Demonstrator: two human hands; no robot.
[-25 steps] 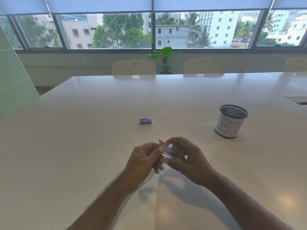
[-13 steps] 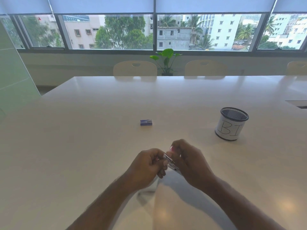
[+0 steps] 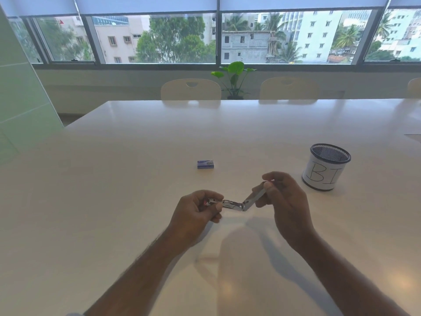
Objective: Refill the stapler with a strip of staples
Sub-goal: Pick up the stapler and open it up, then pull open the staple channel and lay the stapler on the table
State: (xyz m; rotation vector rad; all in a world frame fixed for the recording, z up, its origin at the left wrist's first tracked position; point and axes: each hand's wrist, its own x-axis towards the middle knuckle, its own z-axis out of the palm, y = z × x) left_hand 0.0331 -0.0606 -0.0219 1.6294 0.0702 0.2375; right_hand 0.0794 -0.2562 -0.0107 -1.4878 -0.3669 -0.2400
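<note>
A small metal stapler [image 3: 237, 202] with a pink part is held just above the white table [image 3: 136, 179], swung wide open at its hinge. My left hand [image 3: 196, 213] grips the pink-tipped half on the left. My right hand [image 3: 284, 201] pinches the end of the other half, which angles up to the right. A small blue staple box [image 3: 205, 164] lies on the table beyond the hands, apart from them. No loose staple strip is visible.
A black mesh cup [image 3: 325, 167] wrapped in white paper marked "BI" stands at the right, close to my right hand. Chairs [image 3: 191, 89] and a potted plant [image 3: 234, 78] line the far edge under the windows. A green wall stands at the left.
The stapler, held folded between both hands a second ago, is now spread open. My hands have moved apart, the right one up and to the right.
</note>
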